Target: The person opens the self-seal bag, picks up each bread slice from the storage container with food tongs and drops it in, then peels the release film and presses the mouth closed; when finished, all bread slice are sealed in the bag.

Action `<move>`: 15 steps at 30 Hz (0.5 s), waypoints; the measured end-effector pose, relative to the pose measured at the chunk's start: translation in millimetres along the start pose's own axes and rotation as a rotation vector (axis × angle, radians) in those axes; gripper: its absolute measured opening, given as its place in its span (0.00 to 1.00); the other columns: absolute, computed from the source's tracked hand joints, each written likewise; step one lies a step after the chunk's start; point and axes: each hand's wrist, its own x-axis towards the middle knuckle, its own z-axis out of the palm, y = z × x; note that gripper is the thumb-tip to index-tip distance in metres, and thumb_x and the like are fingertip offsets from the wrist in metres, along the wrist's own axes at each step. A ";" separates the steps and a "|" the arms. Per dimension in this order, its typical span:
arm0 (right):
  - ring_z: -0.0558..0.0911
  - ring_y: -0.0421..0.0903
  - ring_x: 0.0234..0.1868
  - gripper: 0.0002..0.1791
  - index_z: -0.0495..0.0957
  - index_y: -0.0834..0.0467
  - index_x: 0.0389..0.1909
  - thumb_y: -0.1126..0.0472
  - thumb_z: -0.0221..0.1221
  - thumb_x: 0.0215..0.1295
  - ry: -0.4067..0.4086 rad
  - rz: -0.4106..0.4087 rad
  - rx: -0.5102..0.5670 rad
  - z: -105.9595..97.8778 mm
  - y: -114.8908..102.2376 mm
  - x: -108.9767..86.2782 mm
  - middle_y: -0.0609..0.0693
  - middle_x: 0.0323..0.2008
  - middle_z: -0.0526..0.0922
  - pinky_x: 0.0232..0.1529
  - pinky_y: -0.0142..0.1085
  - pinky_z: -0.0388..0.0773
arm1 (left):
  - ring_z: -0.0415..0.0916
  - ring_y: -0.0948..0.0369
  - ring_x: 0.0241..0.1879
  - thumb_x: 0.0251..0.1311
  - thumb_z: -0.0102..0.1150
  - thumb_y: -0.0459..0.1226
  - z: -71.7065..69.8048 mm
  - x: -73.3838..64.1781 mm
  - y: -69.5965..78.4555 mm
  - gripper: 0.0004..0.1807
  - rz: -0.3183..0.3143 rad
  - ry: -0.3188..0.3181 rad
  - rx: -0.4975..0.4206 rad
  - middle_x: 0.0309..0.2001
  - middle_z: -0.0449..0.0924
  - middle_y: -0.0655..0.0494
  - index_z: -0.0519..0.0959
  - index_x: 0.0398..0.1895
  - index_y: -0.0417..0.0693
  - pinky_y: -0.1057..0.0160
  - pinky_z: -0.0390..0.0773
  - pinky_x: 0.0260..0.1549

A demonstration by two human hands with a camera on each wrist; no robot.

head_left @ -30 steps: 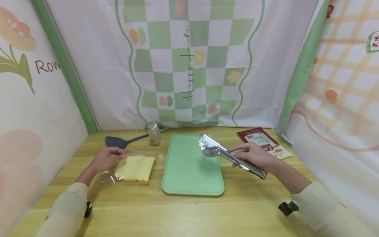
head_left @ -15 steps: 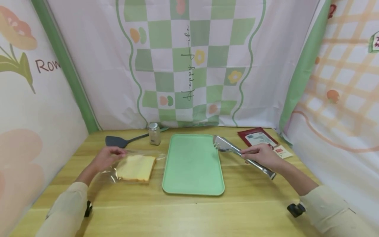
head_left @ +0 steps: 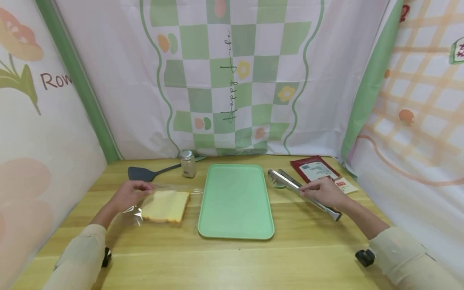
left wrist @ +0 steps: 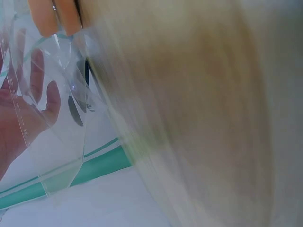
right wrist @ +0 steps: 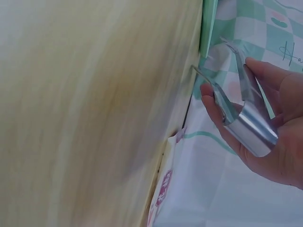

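Note:
In the head view, my left hand (head_left: 131, 193) is at the upper left edge of a clear plastic bag (head_left: 139, 215) holding bread slices (head_left: 166, 206). Through the bag in the left wrist view, that hand (left wrist: 28, 106) shows its thumb and fingers apart, with orange-brown crusts above. A pair of metal tongs (head_left: 288, 182) lies at a slant right of the green tray (head_left: 237, 201), scalloped ends toward the back left. My right hand (head_left: 324, 193) holds the tongs around the middle. The right wrist view shows thumb and fingers on either side of the tongs' arms.
A dark spatula (head_left: 143, 174) and a spice jar (head_left: 188, 164) with a silver lid stand near the back left. Red and white packets (head_left: 315, 168) lie at the back right. Patterned curtains (head_left: 232, 80) enclose the wooden table (head_left: 232, 266) at the back and sides.
My right hand has carried the tongs rightward from over the tray and down beside it. The left hand and the bread bag have stayed in place.

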 end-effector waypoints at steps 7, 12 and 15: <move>0.80 0.46 0.40 0.12 0.87 0.57 0.43 0.55 0.68 0.62 0.014 -0.002 -0.025 3.8 1.2 1.9 0.56 0.43 0.87 0.34 0.33 0.76 | 0.79 0.50 0.44 0.63 0.63 0.30 -0.8 -0.3 2.9 0.05 0.002 -0.001 -0.003 0.44 0.85 0.45 0.85 0.39 0.38 0.59 0.77 0.45; 0.81 0.57 0.51 0.15 0.87 0.59 0.43 0.57 0.71 0.58 0.009 -0.009 -0.017 7.4 3.0 2.4 0.58 0.46 0.86 0.44 0.42 0.79 | 0.79 0.50 0.44 0.63 0.63 0.31 -0.2 -0.4 2.9 0.05 0.008 -0.010 -0.004 0.44 0.85 0.45 0.85 0.39 0.39 0.61 0.77 0.44; 0.78 0.65 0.56 0.17 0.86 0.60 0.46 0.57 0.71 0.57 0.008 -0.010 -0.005 8.9 4.2 2.3 0.61 0.49 0.84 0.50 0.51 0.80 | 0.79 0.50 0.44 0.63 0.63 0.31 0.5 -0.4 1.6 0.05 0.002 -0.016 -0.006 0.45 0.85 0.45 0.84 0.39 0.39 0.59 0.77 0.45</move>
